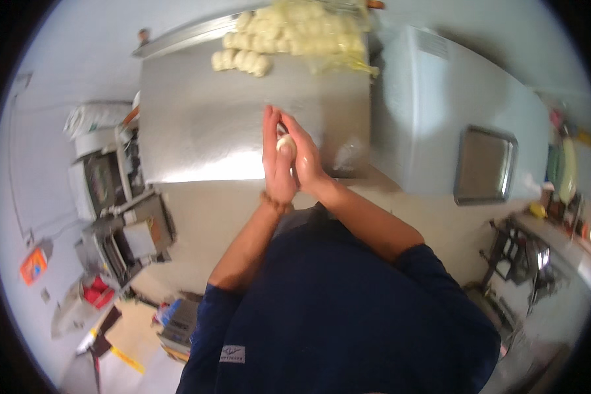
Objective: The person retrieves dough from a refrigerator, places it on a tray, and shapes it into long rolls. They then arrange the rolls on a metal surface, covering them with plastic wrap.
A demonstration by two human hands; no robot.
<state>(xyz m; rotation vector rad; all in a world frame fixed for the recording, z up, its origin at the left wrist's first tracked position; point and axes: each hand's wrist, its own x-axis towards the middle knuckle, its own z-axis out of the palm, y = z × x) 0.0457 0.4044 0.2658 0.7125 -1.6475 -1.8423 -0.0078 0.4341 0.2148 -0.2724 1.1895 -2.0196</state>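
Note:
Over the front part of a stainless steel table, my left hand and my right hand are brought palm to palm. A small pale dough ball is held between them, partly hidden by the fingers and a thumb. Rows of pale dough balls lie at the table's far edge, some under a thin yellowish plastic sheet. A shorter group of dough balls sits uncovered just in front of those rows.
Right of the table stands a large white appliance or cabinet with a rectangular metal tray on top. A piece of clear plastic lies at the table's near right corner. Shelves with boxes stand at the left; a cluttered counter is at the right.

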